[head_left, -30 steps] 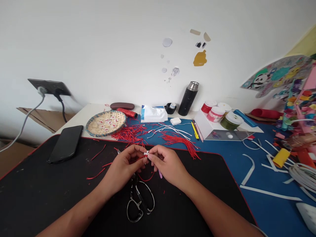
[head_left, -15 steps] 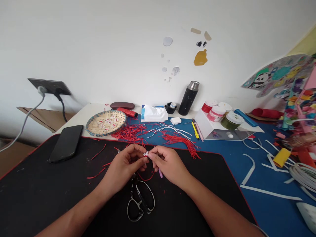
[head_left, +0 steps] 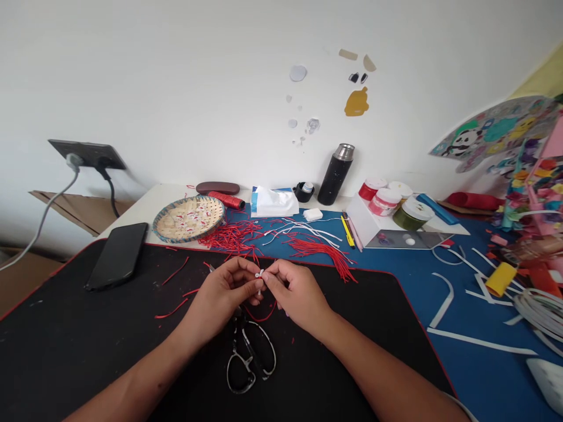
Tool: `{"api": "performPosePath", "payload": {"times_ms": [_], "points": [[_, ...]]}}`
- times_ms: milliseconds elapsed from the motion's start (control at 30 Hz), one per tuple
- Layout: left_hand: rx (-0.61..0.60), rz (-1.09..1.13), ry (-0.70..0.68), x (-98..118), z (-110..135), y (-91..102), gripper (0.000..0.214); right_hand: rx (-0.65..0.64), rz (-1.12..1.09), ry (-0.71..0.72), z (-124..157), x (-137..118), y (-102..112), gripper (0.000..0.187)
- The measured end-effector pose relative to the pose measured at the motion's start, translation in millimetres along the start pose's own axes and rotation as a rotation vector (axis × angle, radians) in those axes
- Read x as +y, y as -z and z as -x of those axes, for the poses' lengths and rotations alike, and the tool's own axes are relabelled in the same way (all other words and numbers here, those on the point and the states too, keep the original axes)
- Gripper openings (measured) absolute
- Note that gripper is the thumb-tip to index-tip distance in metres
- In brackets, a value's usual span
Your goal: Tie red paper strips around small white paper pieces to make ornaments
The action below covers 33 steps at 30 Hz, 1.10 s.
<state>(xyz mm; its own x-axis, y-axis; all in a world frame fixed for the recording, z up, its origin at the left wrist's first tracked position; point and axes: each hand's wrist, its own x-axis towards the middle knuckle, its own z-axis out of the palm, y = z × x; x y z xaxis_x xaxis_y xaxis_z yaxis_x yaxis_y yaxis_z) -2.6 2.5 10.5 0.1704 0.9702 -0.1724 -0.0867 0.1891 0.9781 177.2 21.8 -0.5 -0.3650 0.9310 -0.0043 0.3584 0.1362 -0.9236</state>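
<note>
My left hand (head_left: 220,299) and my right hand (head_left: 294,296) meet over the black mat (head_left: 88,340), fingertips pinched together on a tiny white and red paper piece (head_left: 260,275). A thin red strip (head_left: 263,316) loops down from it between the hands. Black-handled scissors (head_left: 248,357) lie on the mat just below my hands. Loose red paper strips (head_left: 176,290) lie to the left of my left hand.
A woven basket (head_left: 188,218), piles of red strips (head_left: 323,253) and white strips (head_left: 303,230) lie beyond the mat. A black phone (head_left: 118,254) lies at left. A black flask (head_left: 335,174), tissue pack (head_left: 273,203), paint jars (head_left: 385,202) and coloured paper scraps (head_left: 501,279) crowd the back and right.
My hands have stayed in place, with the right hand's fingers turning slightly on the small piece. The pink tool under my right hand no longer shows.
</note>
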Motion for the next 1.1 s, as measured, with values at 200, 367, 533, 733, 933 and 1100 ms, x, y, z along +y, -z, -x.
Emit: {"api": "performPosePath", "payload": {"times_ms": [200,367,533,733,933,1100], "points": [[0.005,-0.033,-0.004,1.3,-0.7,3.0,0.036,-0.064,-0.052,-0.009,-0.3,-3.1,5.2,0.022],[-0.013,-0.05,0.001,-0.2,-1.2,5.3,0.034,-0.082,0.009,0.0,1.3,-7.4,10.6,0.019],[-0.037,-0.013,0.009,-1.4,-2.0,5.0,0.034,-0.055,0.1,0.035,1.5,-6.6,9.9,0.018],[-0.038,0.067,0.054,0.3,-1.0,2.7,0.038,0.021,0.11,0.082,1.2,-4.6,5.9,0.015],[-0.047,0.091,0.04,0.0,0.0,0.1,0.037,0.052,0.065,0.091,1.7,-2.9,3.2,0.015],[-0.024,0.105,0.031,-3.1,-1.0,0.1,0.037,0.059,0.024,0.082,1.2,-2.0,1.8,0.015]]}}
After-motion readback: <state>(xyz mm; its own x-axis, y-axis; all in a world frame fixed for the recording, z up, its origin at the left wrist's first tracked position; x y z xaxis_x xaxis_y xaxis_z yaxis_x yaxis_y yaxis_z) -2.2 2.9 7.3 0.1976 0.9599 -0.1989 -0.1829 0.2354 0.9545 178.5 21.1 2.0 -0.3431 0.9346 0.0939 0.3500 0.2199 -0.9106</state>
